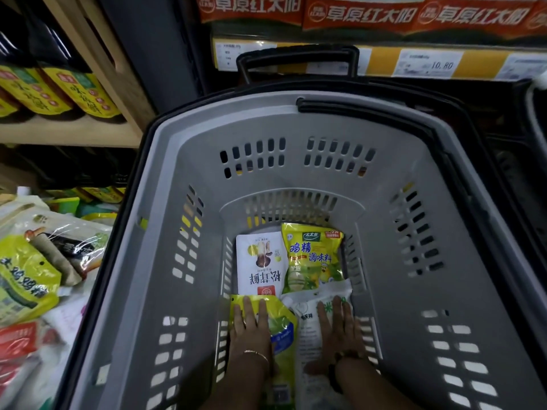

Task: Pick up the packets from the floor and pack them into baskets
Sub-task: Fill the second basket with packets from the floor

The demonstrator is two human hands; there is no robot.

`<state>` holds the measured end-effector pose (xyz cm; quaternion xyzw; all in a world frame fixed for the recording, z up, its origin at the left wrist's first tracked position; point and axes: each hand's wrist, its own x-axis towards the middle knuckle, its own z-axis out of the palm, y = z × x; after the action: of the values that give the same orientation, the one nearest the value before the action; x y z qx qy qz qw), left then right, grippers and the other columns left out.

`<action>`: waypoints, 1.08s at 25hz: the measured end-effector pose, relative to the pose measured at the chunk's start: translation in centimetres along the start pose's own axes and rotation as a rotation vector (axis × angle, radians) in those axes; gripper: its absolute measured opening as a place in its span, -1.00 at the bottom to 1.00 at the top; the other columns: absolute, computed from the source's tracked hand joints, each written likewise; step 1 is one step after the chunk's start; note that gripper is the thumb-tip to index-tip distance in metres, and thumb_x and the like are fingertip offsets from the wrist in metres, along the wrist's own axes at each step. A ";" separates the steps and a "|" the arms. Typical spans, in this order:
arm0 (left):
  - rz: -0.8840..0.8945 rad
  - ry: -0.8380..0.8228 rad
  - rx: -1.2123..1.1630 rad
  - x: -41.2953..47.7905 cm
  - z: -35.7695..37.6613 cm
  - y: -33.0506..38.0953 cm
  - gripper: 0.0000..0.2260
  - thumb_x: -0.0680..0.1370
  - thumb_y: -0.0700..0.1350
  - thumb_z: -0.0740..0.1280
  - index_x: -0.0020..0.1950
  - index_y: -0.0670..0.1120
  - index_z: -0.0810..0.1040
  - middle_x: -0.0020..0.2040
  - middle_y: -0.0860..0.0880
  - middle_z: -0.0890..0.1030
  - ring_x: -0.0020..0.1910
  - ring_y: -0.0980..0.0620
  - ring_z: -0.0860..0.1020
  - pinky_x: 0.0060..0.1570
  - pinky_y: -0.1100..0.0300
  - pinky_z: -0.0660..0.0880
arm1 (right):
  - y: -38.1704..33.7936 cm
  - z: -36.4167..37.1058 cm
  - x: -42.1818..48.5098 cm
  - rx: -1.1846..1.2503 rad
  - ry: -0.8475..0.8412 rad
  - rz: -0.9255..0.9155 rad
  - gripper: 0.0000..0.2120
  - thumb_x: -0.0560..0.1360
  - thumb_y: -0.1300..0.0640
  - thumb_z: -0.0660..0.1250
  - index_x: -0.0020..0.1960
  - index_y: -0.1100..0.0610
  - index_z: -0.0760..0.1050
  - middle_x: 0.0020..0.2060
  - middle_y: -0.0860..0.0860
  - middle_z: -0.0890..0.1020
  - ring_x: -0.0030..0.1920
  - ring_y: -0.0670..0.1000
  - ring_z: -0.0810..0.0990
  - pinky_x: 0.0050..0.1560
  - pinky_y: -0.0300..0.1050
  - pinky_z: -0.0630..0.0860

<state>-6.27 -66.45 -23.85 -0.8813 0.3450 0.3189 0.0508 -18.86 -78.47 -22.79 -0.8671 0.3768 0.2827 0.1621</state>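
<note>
Packets fill the bottom of the grey slotted plastic shopping basket [165,220] in a two-by-two block. A white pouch printed with a mushroom [260,264] lies in the far left corner of the basket floor. A glossy yellow seasoning pouch [310,258] lies in the far right corner, and the two sit side by side with edges touching. In the near left corner is a yellow-green pouch with a blue patch [282,327]. In the near right corner is a white soft bag with green print [307,324], whose top edge overlaps the foot of the yellow seasoning pouch.

The left hand [250,324] rests flat on the yellow-green pouch, fingers straight and spread, gripping nothing. The right hand [340,327] lies the same way on the white bag. Both seem to be pressing the pouches down so that they lie level and leave room for another layer.

More packets, a loose heap of yellow, white and red bags [29,276], wait on the floor just beside the basket's left wall. So the packing looks only partly done. The basket's black carrying handle [296,57] stands up at its far edge, out of the way.
</note>
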 end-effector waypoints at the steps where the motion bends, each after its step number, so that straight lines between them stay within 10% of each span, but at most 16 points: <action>1: -0.008 -0.093 0.007 0.1 0.2 -0.2 0.04 0.40 -0.02 0.45 0.50 -0.11 -0.34 0.49 -0.22 -0.36 0.48 -0.30 -0.26 0.45 -0.10 0.00 | 0.1 -0.4 -0.2 0.016 -0.067 0.011 0.27 0.23 -0.45 0.34 0.47 0.21 -0.39 0.32 0.14 -0.48 0.48 0.30 -0.25 0.46 0.20 -0.12; 7: -0.013 -0.165 0.052 0.0 -1.4 -0.1 -0.03 0.45 -0.01 0.42 0.52 -0.10 -0.30 0.51 -0.22 -0.29 0.49 -0.29 -0.22 0.47 -0.08 0.02 | 0.2 -3.1 -0.7 0.071 -0.288 0.030 0.02 0.44 -0.03 0.40 0.50 -0.06 -0.37 0.48 0.09 -0.36 0.50 0.17 -0.31 0.48 0.13 -0.14; 15: -0.066 0.102 -0.509 -3.1 -9.8 3.0 -0.34 0.49 -0.09 0.33 0.52 -0.05 0.10 0.34 -0.12 0.38 0.30 -0.11 0.42 0.26 0.08 0.40 | -1.4 -10.8 -4.1 0.282 0.115 0.036 -0.40 0.53 0.11 0.24 0.49 0.03 0.05 0.38 0.10 0.36 0.31 0.11 0.41 0.26 0.00 0.44; 27: 0.242 0.668 -0.532 -19.2 -22.7 -0.8 -0.49 0.51 -0.08 0.34 0.43 -0.04 0.29 0.38 -0.05 0.38 0.31 -0.03 0.40 0.24 0.20 0.32 | -6.8 -20.1 -15.5 0.300 0.490 -0.282 -0.46 0.54 0.03 0.26 0.47 0.04 0.18 0.43 0.04 0.28 0.37 0.04 0.34 0.32 -0.09 0.35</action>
<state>-4.51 -61.85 5.46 -0.8717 0.3491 0.0980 -0.3297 -15.03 -75.15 2.98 -0.9196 0.3180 -0.0183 0.2302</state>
